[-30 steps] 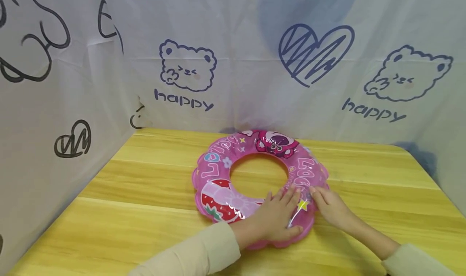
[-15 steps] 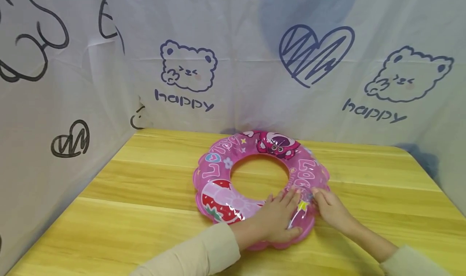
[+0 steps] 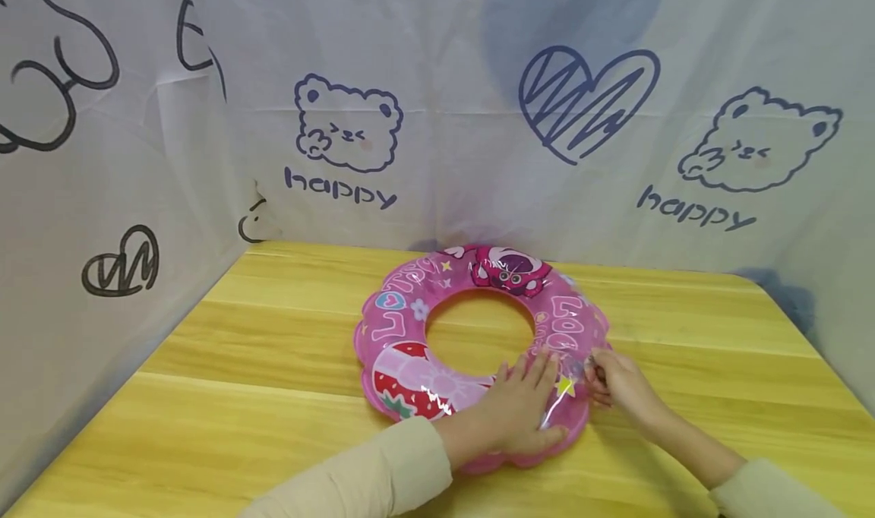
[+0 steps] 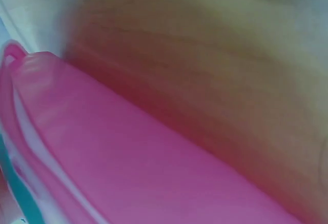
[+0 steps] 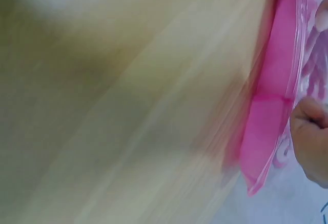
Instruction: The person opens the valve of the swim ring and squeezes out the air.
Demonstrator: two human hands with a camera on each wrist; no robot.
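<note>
A pink inflatable swim ring [image 3: 390,328] with a bear, strawberry and lettering printed on it lies flat on the table. My left hand [image 3: 516,412] rests on its near right part, fingers spread and straight. At the ring's right side, my right hand [image 3: 625,385] has curled fingers and pinches at a small clear piece, apparently the valve, mostly hidden by the fingertips. In the right wrist view the bent right hand [image 5: 311,144] is beside the ring's pink edge [image 5: 271,80]. The left wrist view shows only the ring's smooth pink side [image 4: 128,147] close up.
The wooden-look table [image 3: 239,396] extends around the ring on all sides. White cloth [image 3: 465,176] with drawn bears and hearts hangs behind it, and more cloth [image 3: 137,199] stands along the left.
My right hand's fingers have curled in more at the ring's right side. The left hand stays in place on the ring, and the head view has shifted slightly.
</note>
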